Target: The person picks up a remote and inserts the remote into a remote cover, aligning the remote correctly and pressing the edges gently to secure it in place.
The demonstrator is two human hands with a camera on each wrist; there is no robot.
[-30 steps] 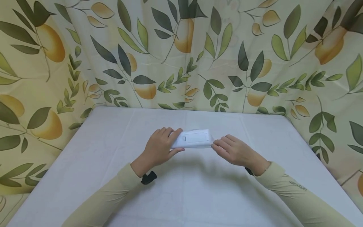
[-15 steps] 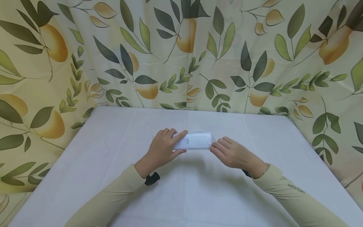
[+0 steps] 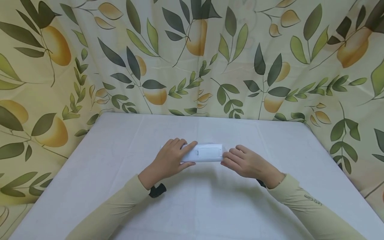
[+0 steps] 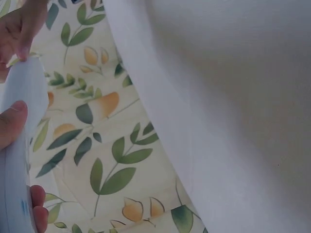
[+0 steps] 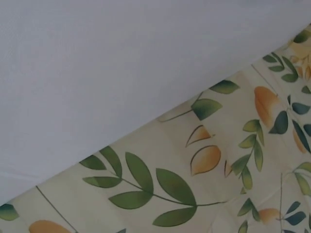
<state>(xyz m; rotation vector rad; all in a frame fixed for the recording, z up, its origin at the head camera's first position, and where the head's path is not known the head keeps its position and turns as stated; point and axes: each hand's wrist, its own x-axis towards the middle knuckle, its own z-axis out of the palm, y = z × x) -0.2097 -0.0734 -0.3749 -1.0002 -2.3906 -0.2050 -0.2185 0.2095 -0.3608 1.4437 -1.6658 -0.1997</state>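
A white remote control (image 3: 209, 152) is held level above the table, its back with the battery cover turned up. My left hand (image 3: 168, 158) grips its left end, fingers over the far edge and thumb along the near one. At its right end my right hand (image 3: 244, 161) pinches with curled fingers what looks like a thin translucent sleeve (image 4: 34, 92) around the remote. In the left wrist view that sleeve tapers up to the right hand's fingertips, while the left thumb (image 4: 12, 124) presses on the remote. Neither hand shows in the right wrist view.
A white cloth covers the table (image 3: 192, 206). Behind it and along both sides hangs a curtain (image 3: 180, 76) printed with leaves and fruit. Black straps sit at both wrists, the left one (image 3: 157, 190) showing most.
Both hands and the remote have come slightly down toward the body. The translucent bit at the right end stands out less than before, with the right fingers closer to the remote.
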